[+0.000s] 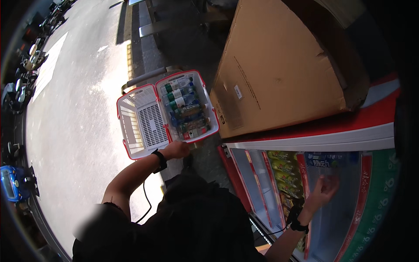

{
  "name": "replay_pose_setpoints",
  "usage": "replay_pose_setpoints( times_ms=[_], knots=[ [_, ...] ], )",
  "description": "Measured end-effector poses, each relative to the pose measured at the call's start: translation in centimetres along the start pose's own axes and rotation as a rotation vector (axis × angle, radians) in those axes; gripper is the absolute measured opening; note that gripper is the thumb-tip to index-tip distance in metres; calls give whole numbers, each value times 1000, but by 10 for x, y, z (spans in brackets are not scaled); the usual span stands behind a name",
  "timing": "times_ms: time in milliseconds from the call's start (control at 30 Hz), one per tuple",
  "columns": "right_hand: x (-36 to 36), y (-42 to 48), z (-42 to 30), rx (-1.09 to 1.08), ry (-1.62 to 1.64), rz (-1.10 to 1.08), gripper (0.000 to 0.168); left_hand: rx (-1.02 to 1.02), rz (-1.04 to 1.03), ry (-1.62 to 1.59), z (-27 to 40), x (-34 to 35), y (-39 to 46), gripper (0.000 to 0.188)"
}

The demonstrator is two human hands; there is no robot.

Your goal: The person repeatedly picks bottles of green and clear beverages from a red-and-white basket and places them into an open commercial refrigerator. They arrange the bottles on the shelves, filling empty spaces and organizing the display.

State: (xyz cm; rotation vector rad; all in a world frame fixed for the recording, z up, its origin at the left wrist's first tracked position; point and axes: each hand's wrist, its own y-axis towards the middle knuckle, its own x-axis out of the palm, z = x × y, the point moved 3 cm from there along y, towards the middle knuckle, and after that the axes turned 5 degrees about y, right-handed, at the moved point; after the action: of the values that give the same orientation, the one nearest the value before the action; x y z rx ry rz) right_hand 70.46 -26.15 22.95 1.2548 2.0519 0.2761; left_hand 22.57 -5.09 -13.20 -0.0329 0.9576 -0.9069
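My left hand (177, 150) is closed at the near red rim of a white plastic shopping basket (214, 121); whether its fingers grip the rim cannot be told. Several drink bottles (180, 102) lie side by side in that basket. Joined to its left is a second white basket (151, 119) with a red rim and slotted walls. Over at the right, my right hand (328, 187) is inside an open display cooler with its fingers curled, blurred, just below blue-labelled bottles (324, 159) on a shelf. Whether it holds anything cannot be told.
A large cardboard box (271, 72) lies on top of the cooler (314, 143). Yellow-green bottles (284, 167) stand in shelf rows left of the blue ones. A grey handle bar (145, 77) runs behind the baskets. Parked scooters and a blue vehicle (11, 183) are at the far left.
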Motion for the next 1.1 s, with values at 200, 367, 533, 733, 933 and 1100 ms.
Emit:
replay_pose_setpoints(
  times_ms=[200, 367, 533, 733, 933, 1100],
  knots=[
    [29, -76, -10, -48, -34, -420, 9, -244, 43, -90, -2, -27, 6, 37],
    [70, -103, -8, -24, -104, -752, 11, -358, 5, -28, -40, -4, 45, 43],
    [94, -124, 0, 96, -116, -903, 14, -344, 116, 126, -70, 29, 92, 40],
    [106, -147, 9, 215, -175, -1020, 14, -379, 149, 352, -75, 26, 141, 44],
    [116, -155, 6, 280, -187, -1063, 13, -283, 105, 467, -93, 34, 167, 38],
    [122, -156, 7, 250, -187, -1067, 13, -237, -105, 399, -98, 16, 171, 54]
  ],
)
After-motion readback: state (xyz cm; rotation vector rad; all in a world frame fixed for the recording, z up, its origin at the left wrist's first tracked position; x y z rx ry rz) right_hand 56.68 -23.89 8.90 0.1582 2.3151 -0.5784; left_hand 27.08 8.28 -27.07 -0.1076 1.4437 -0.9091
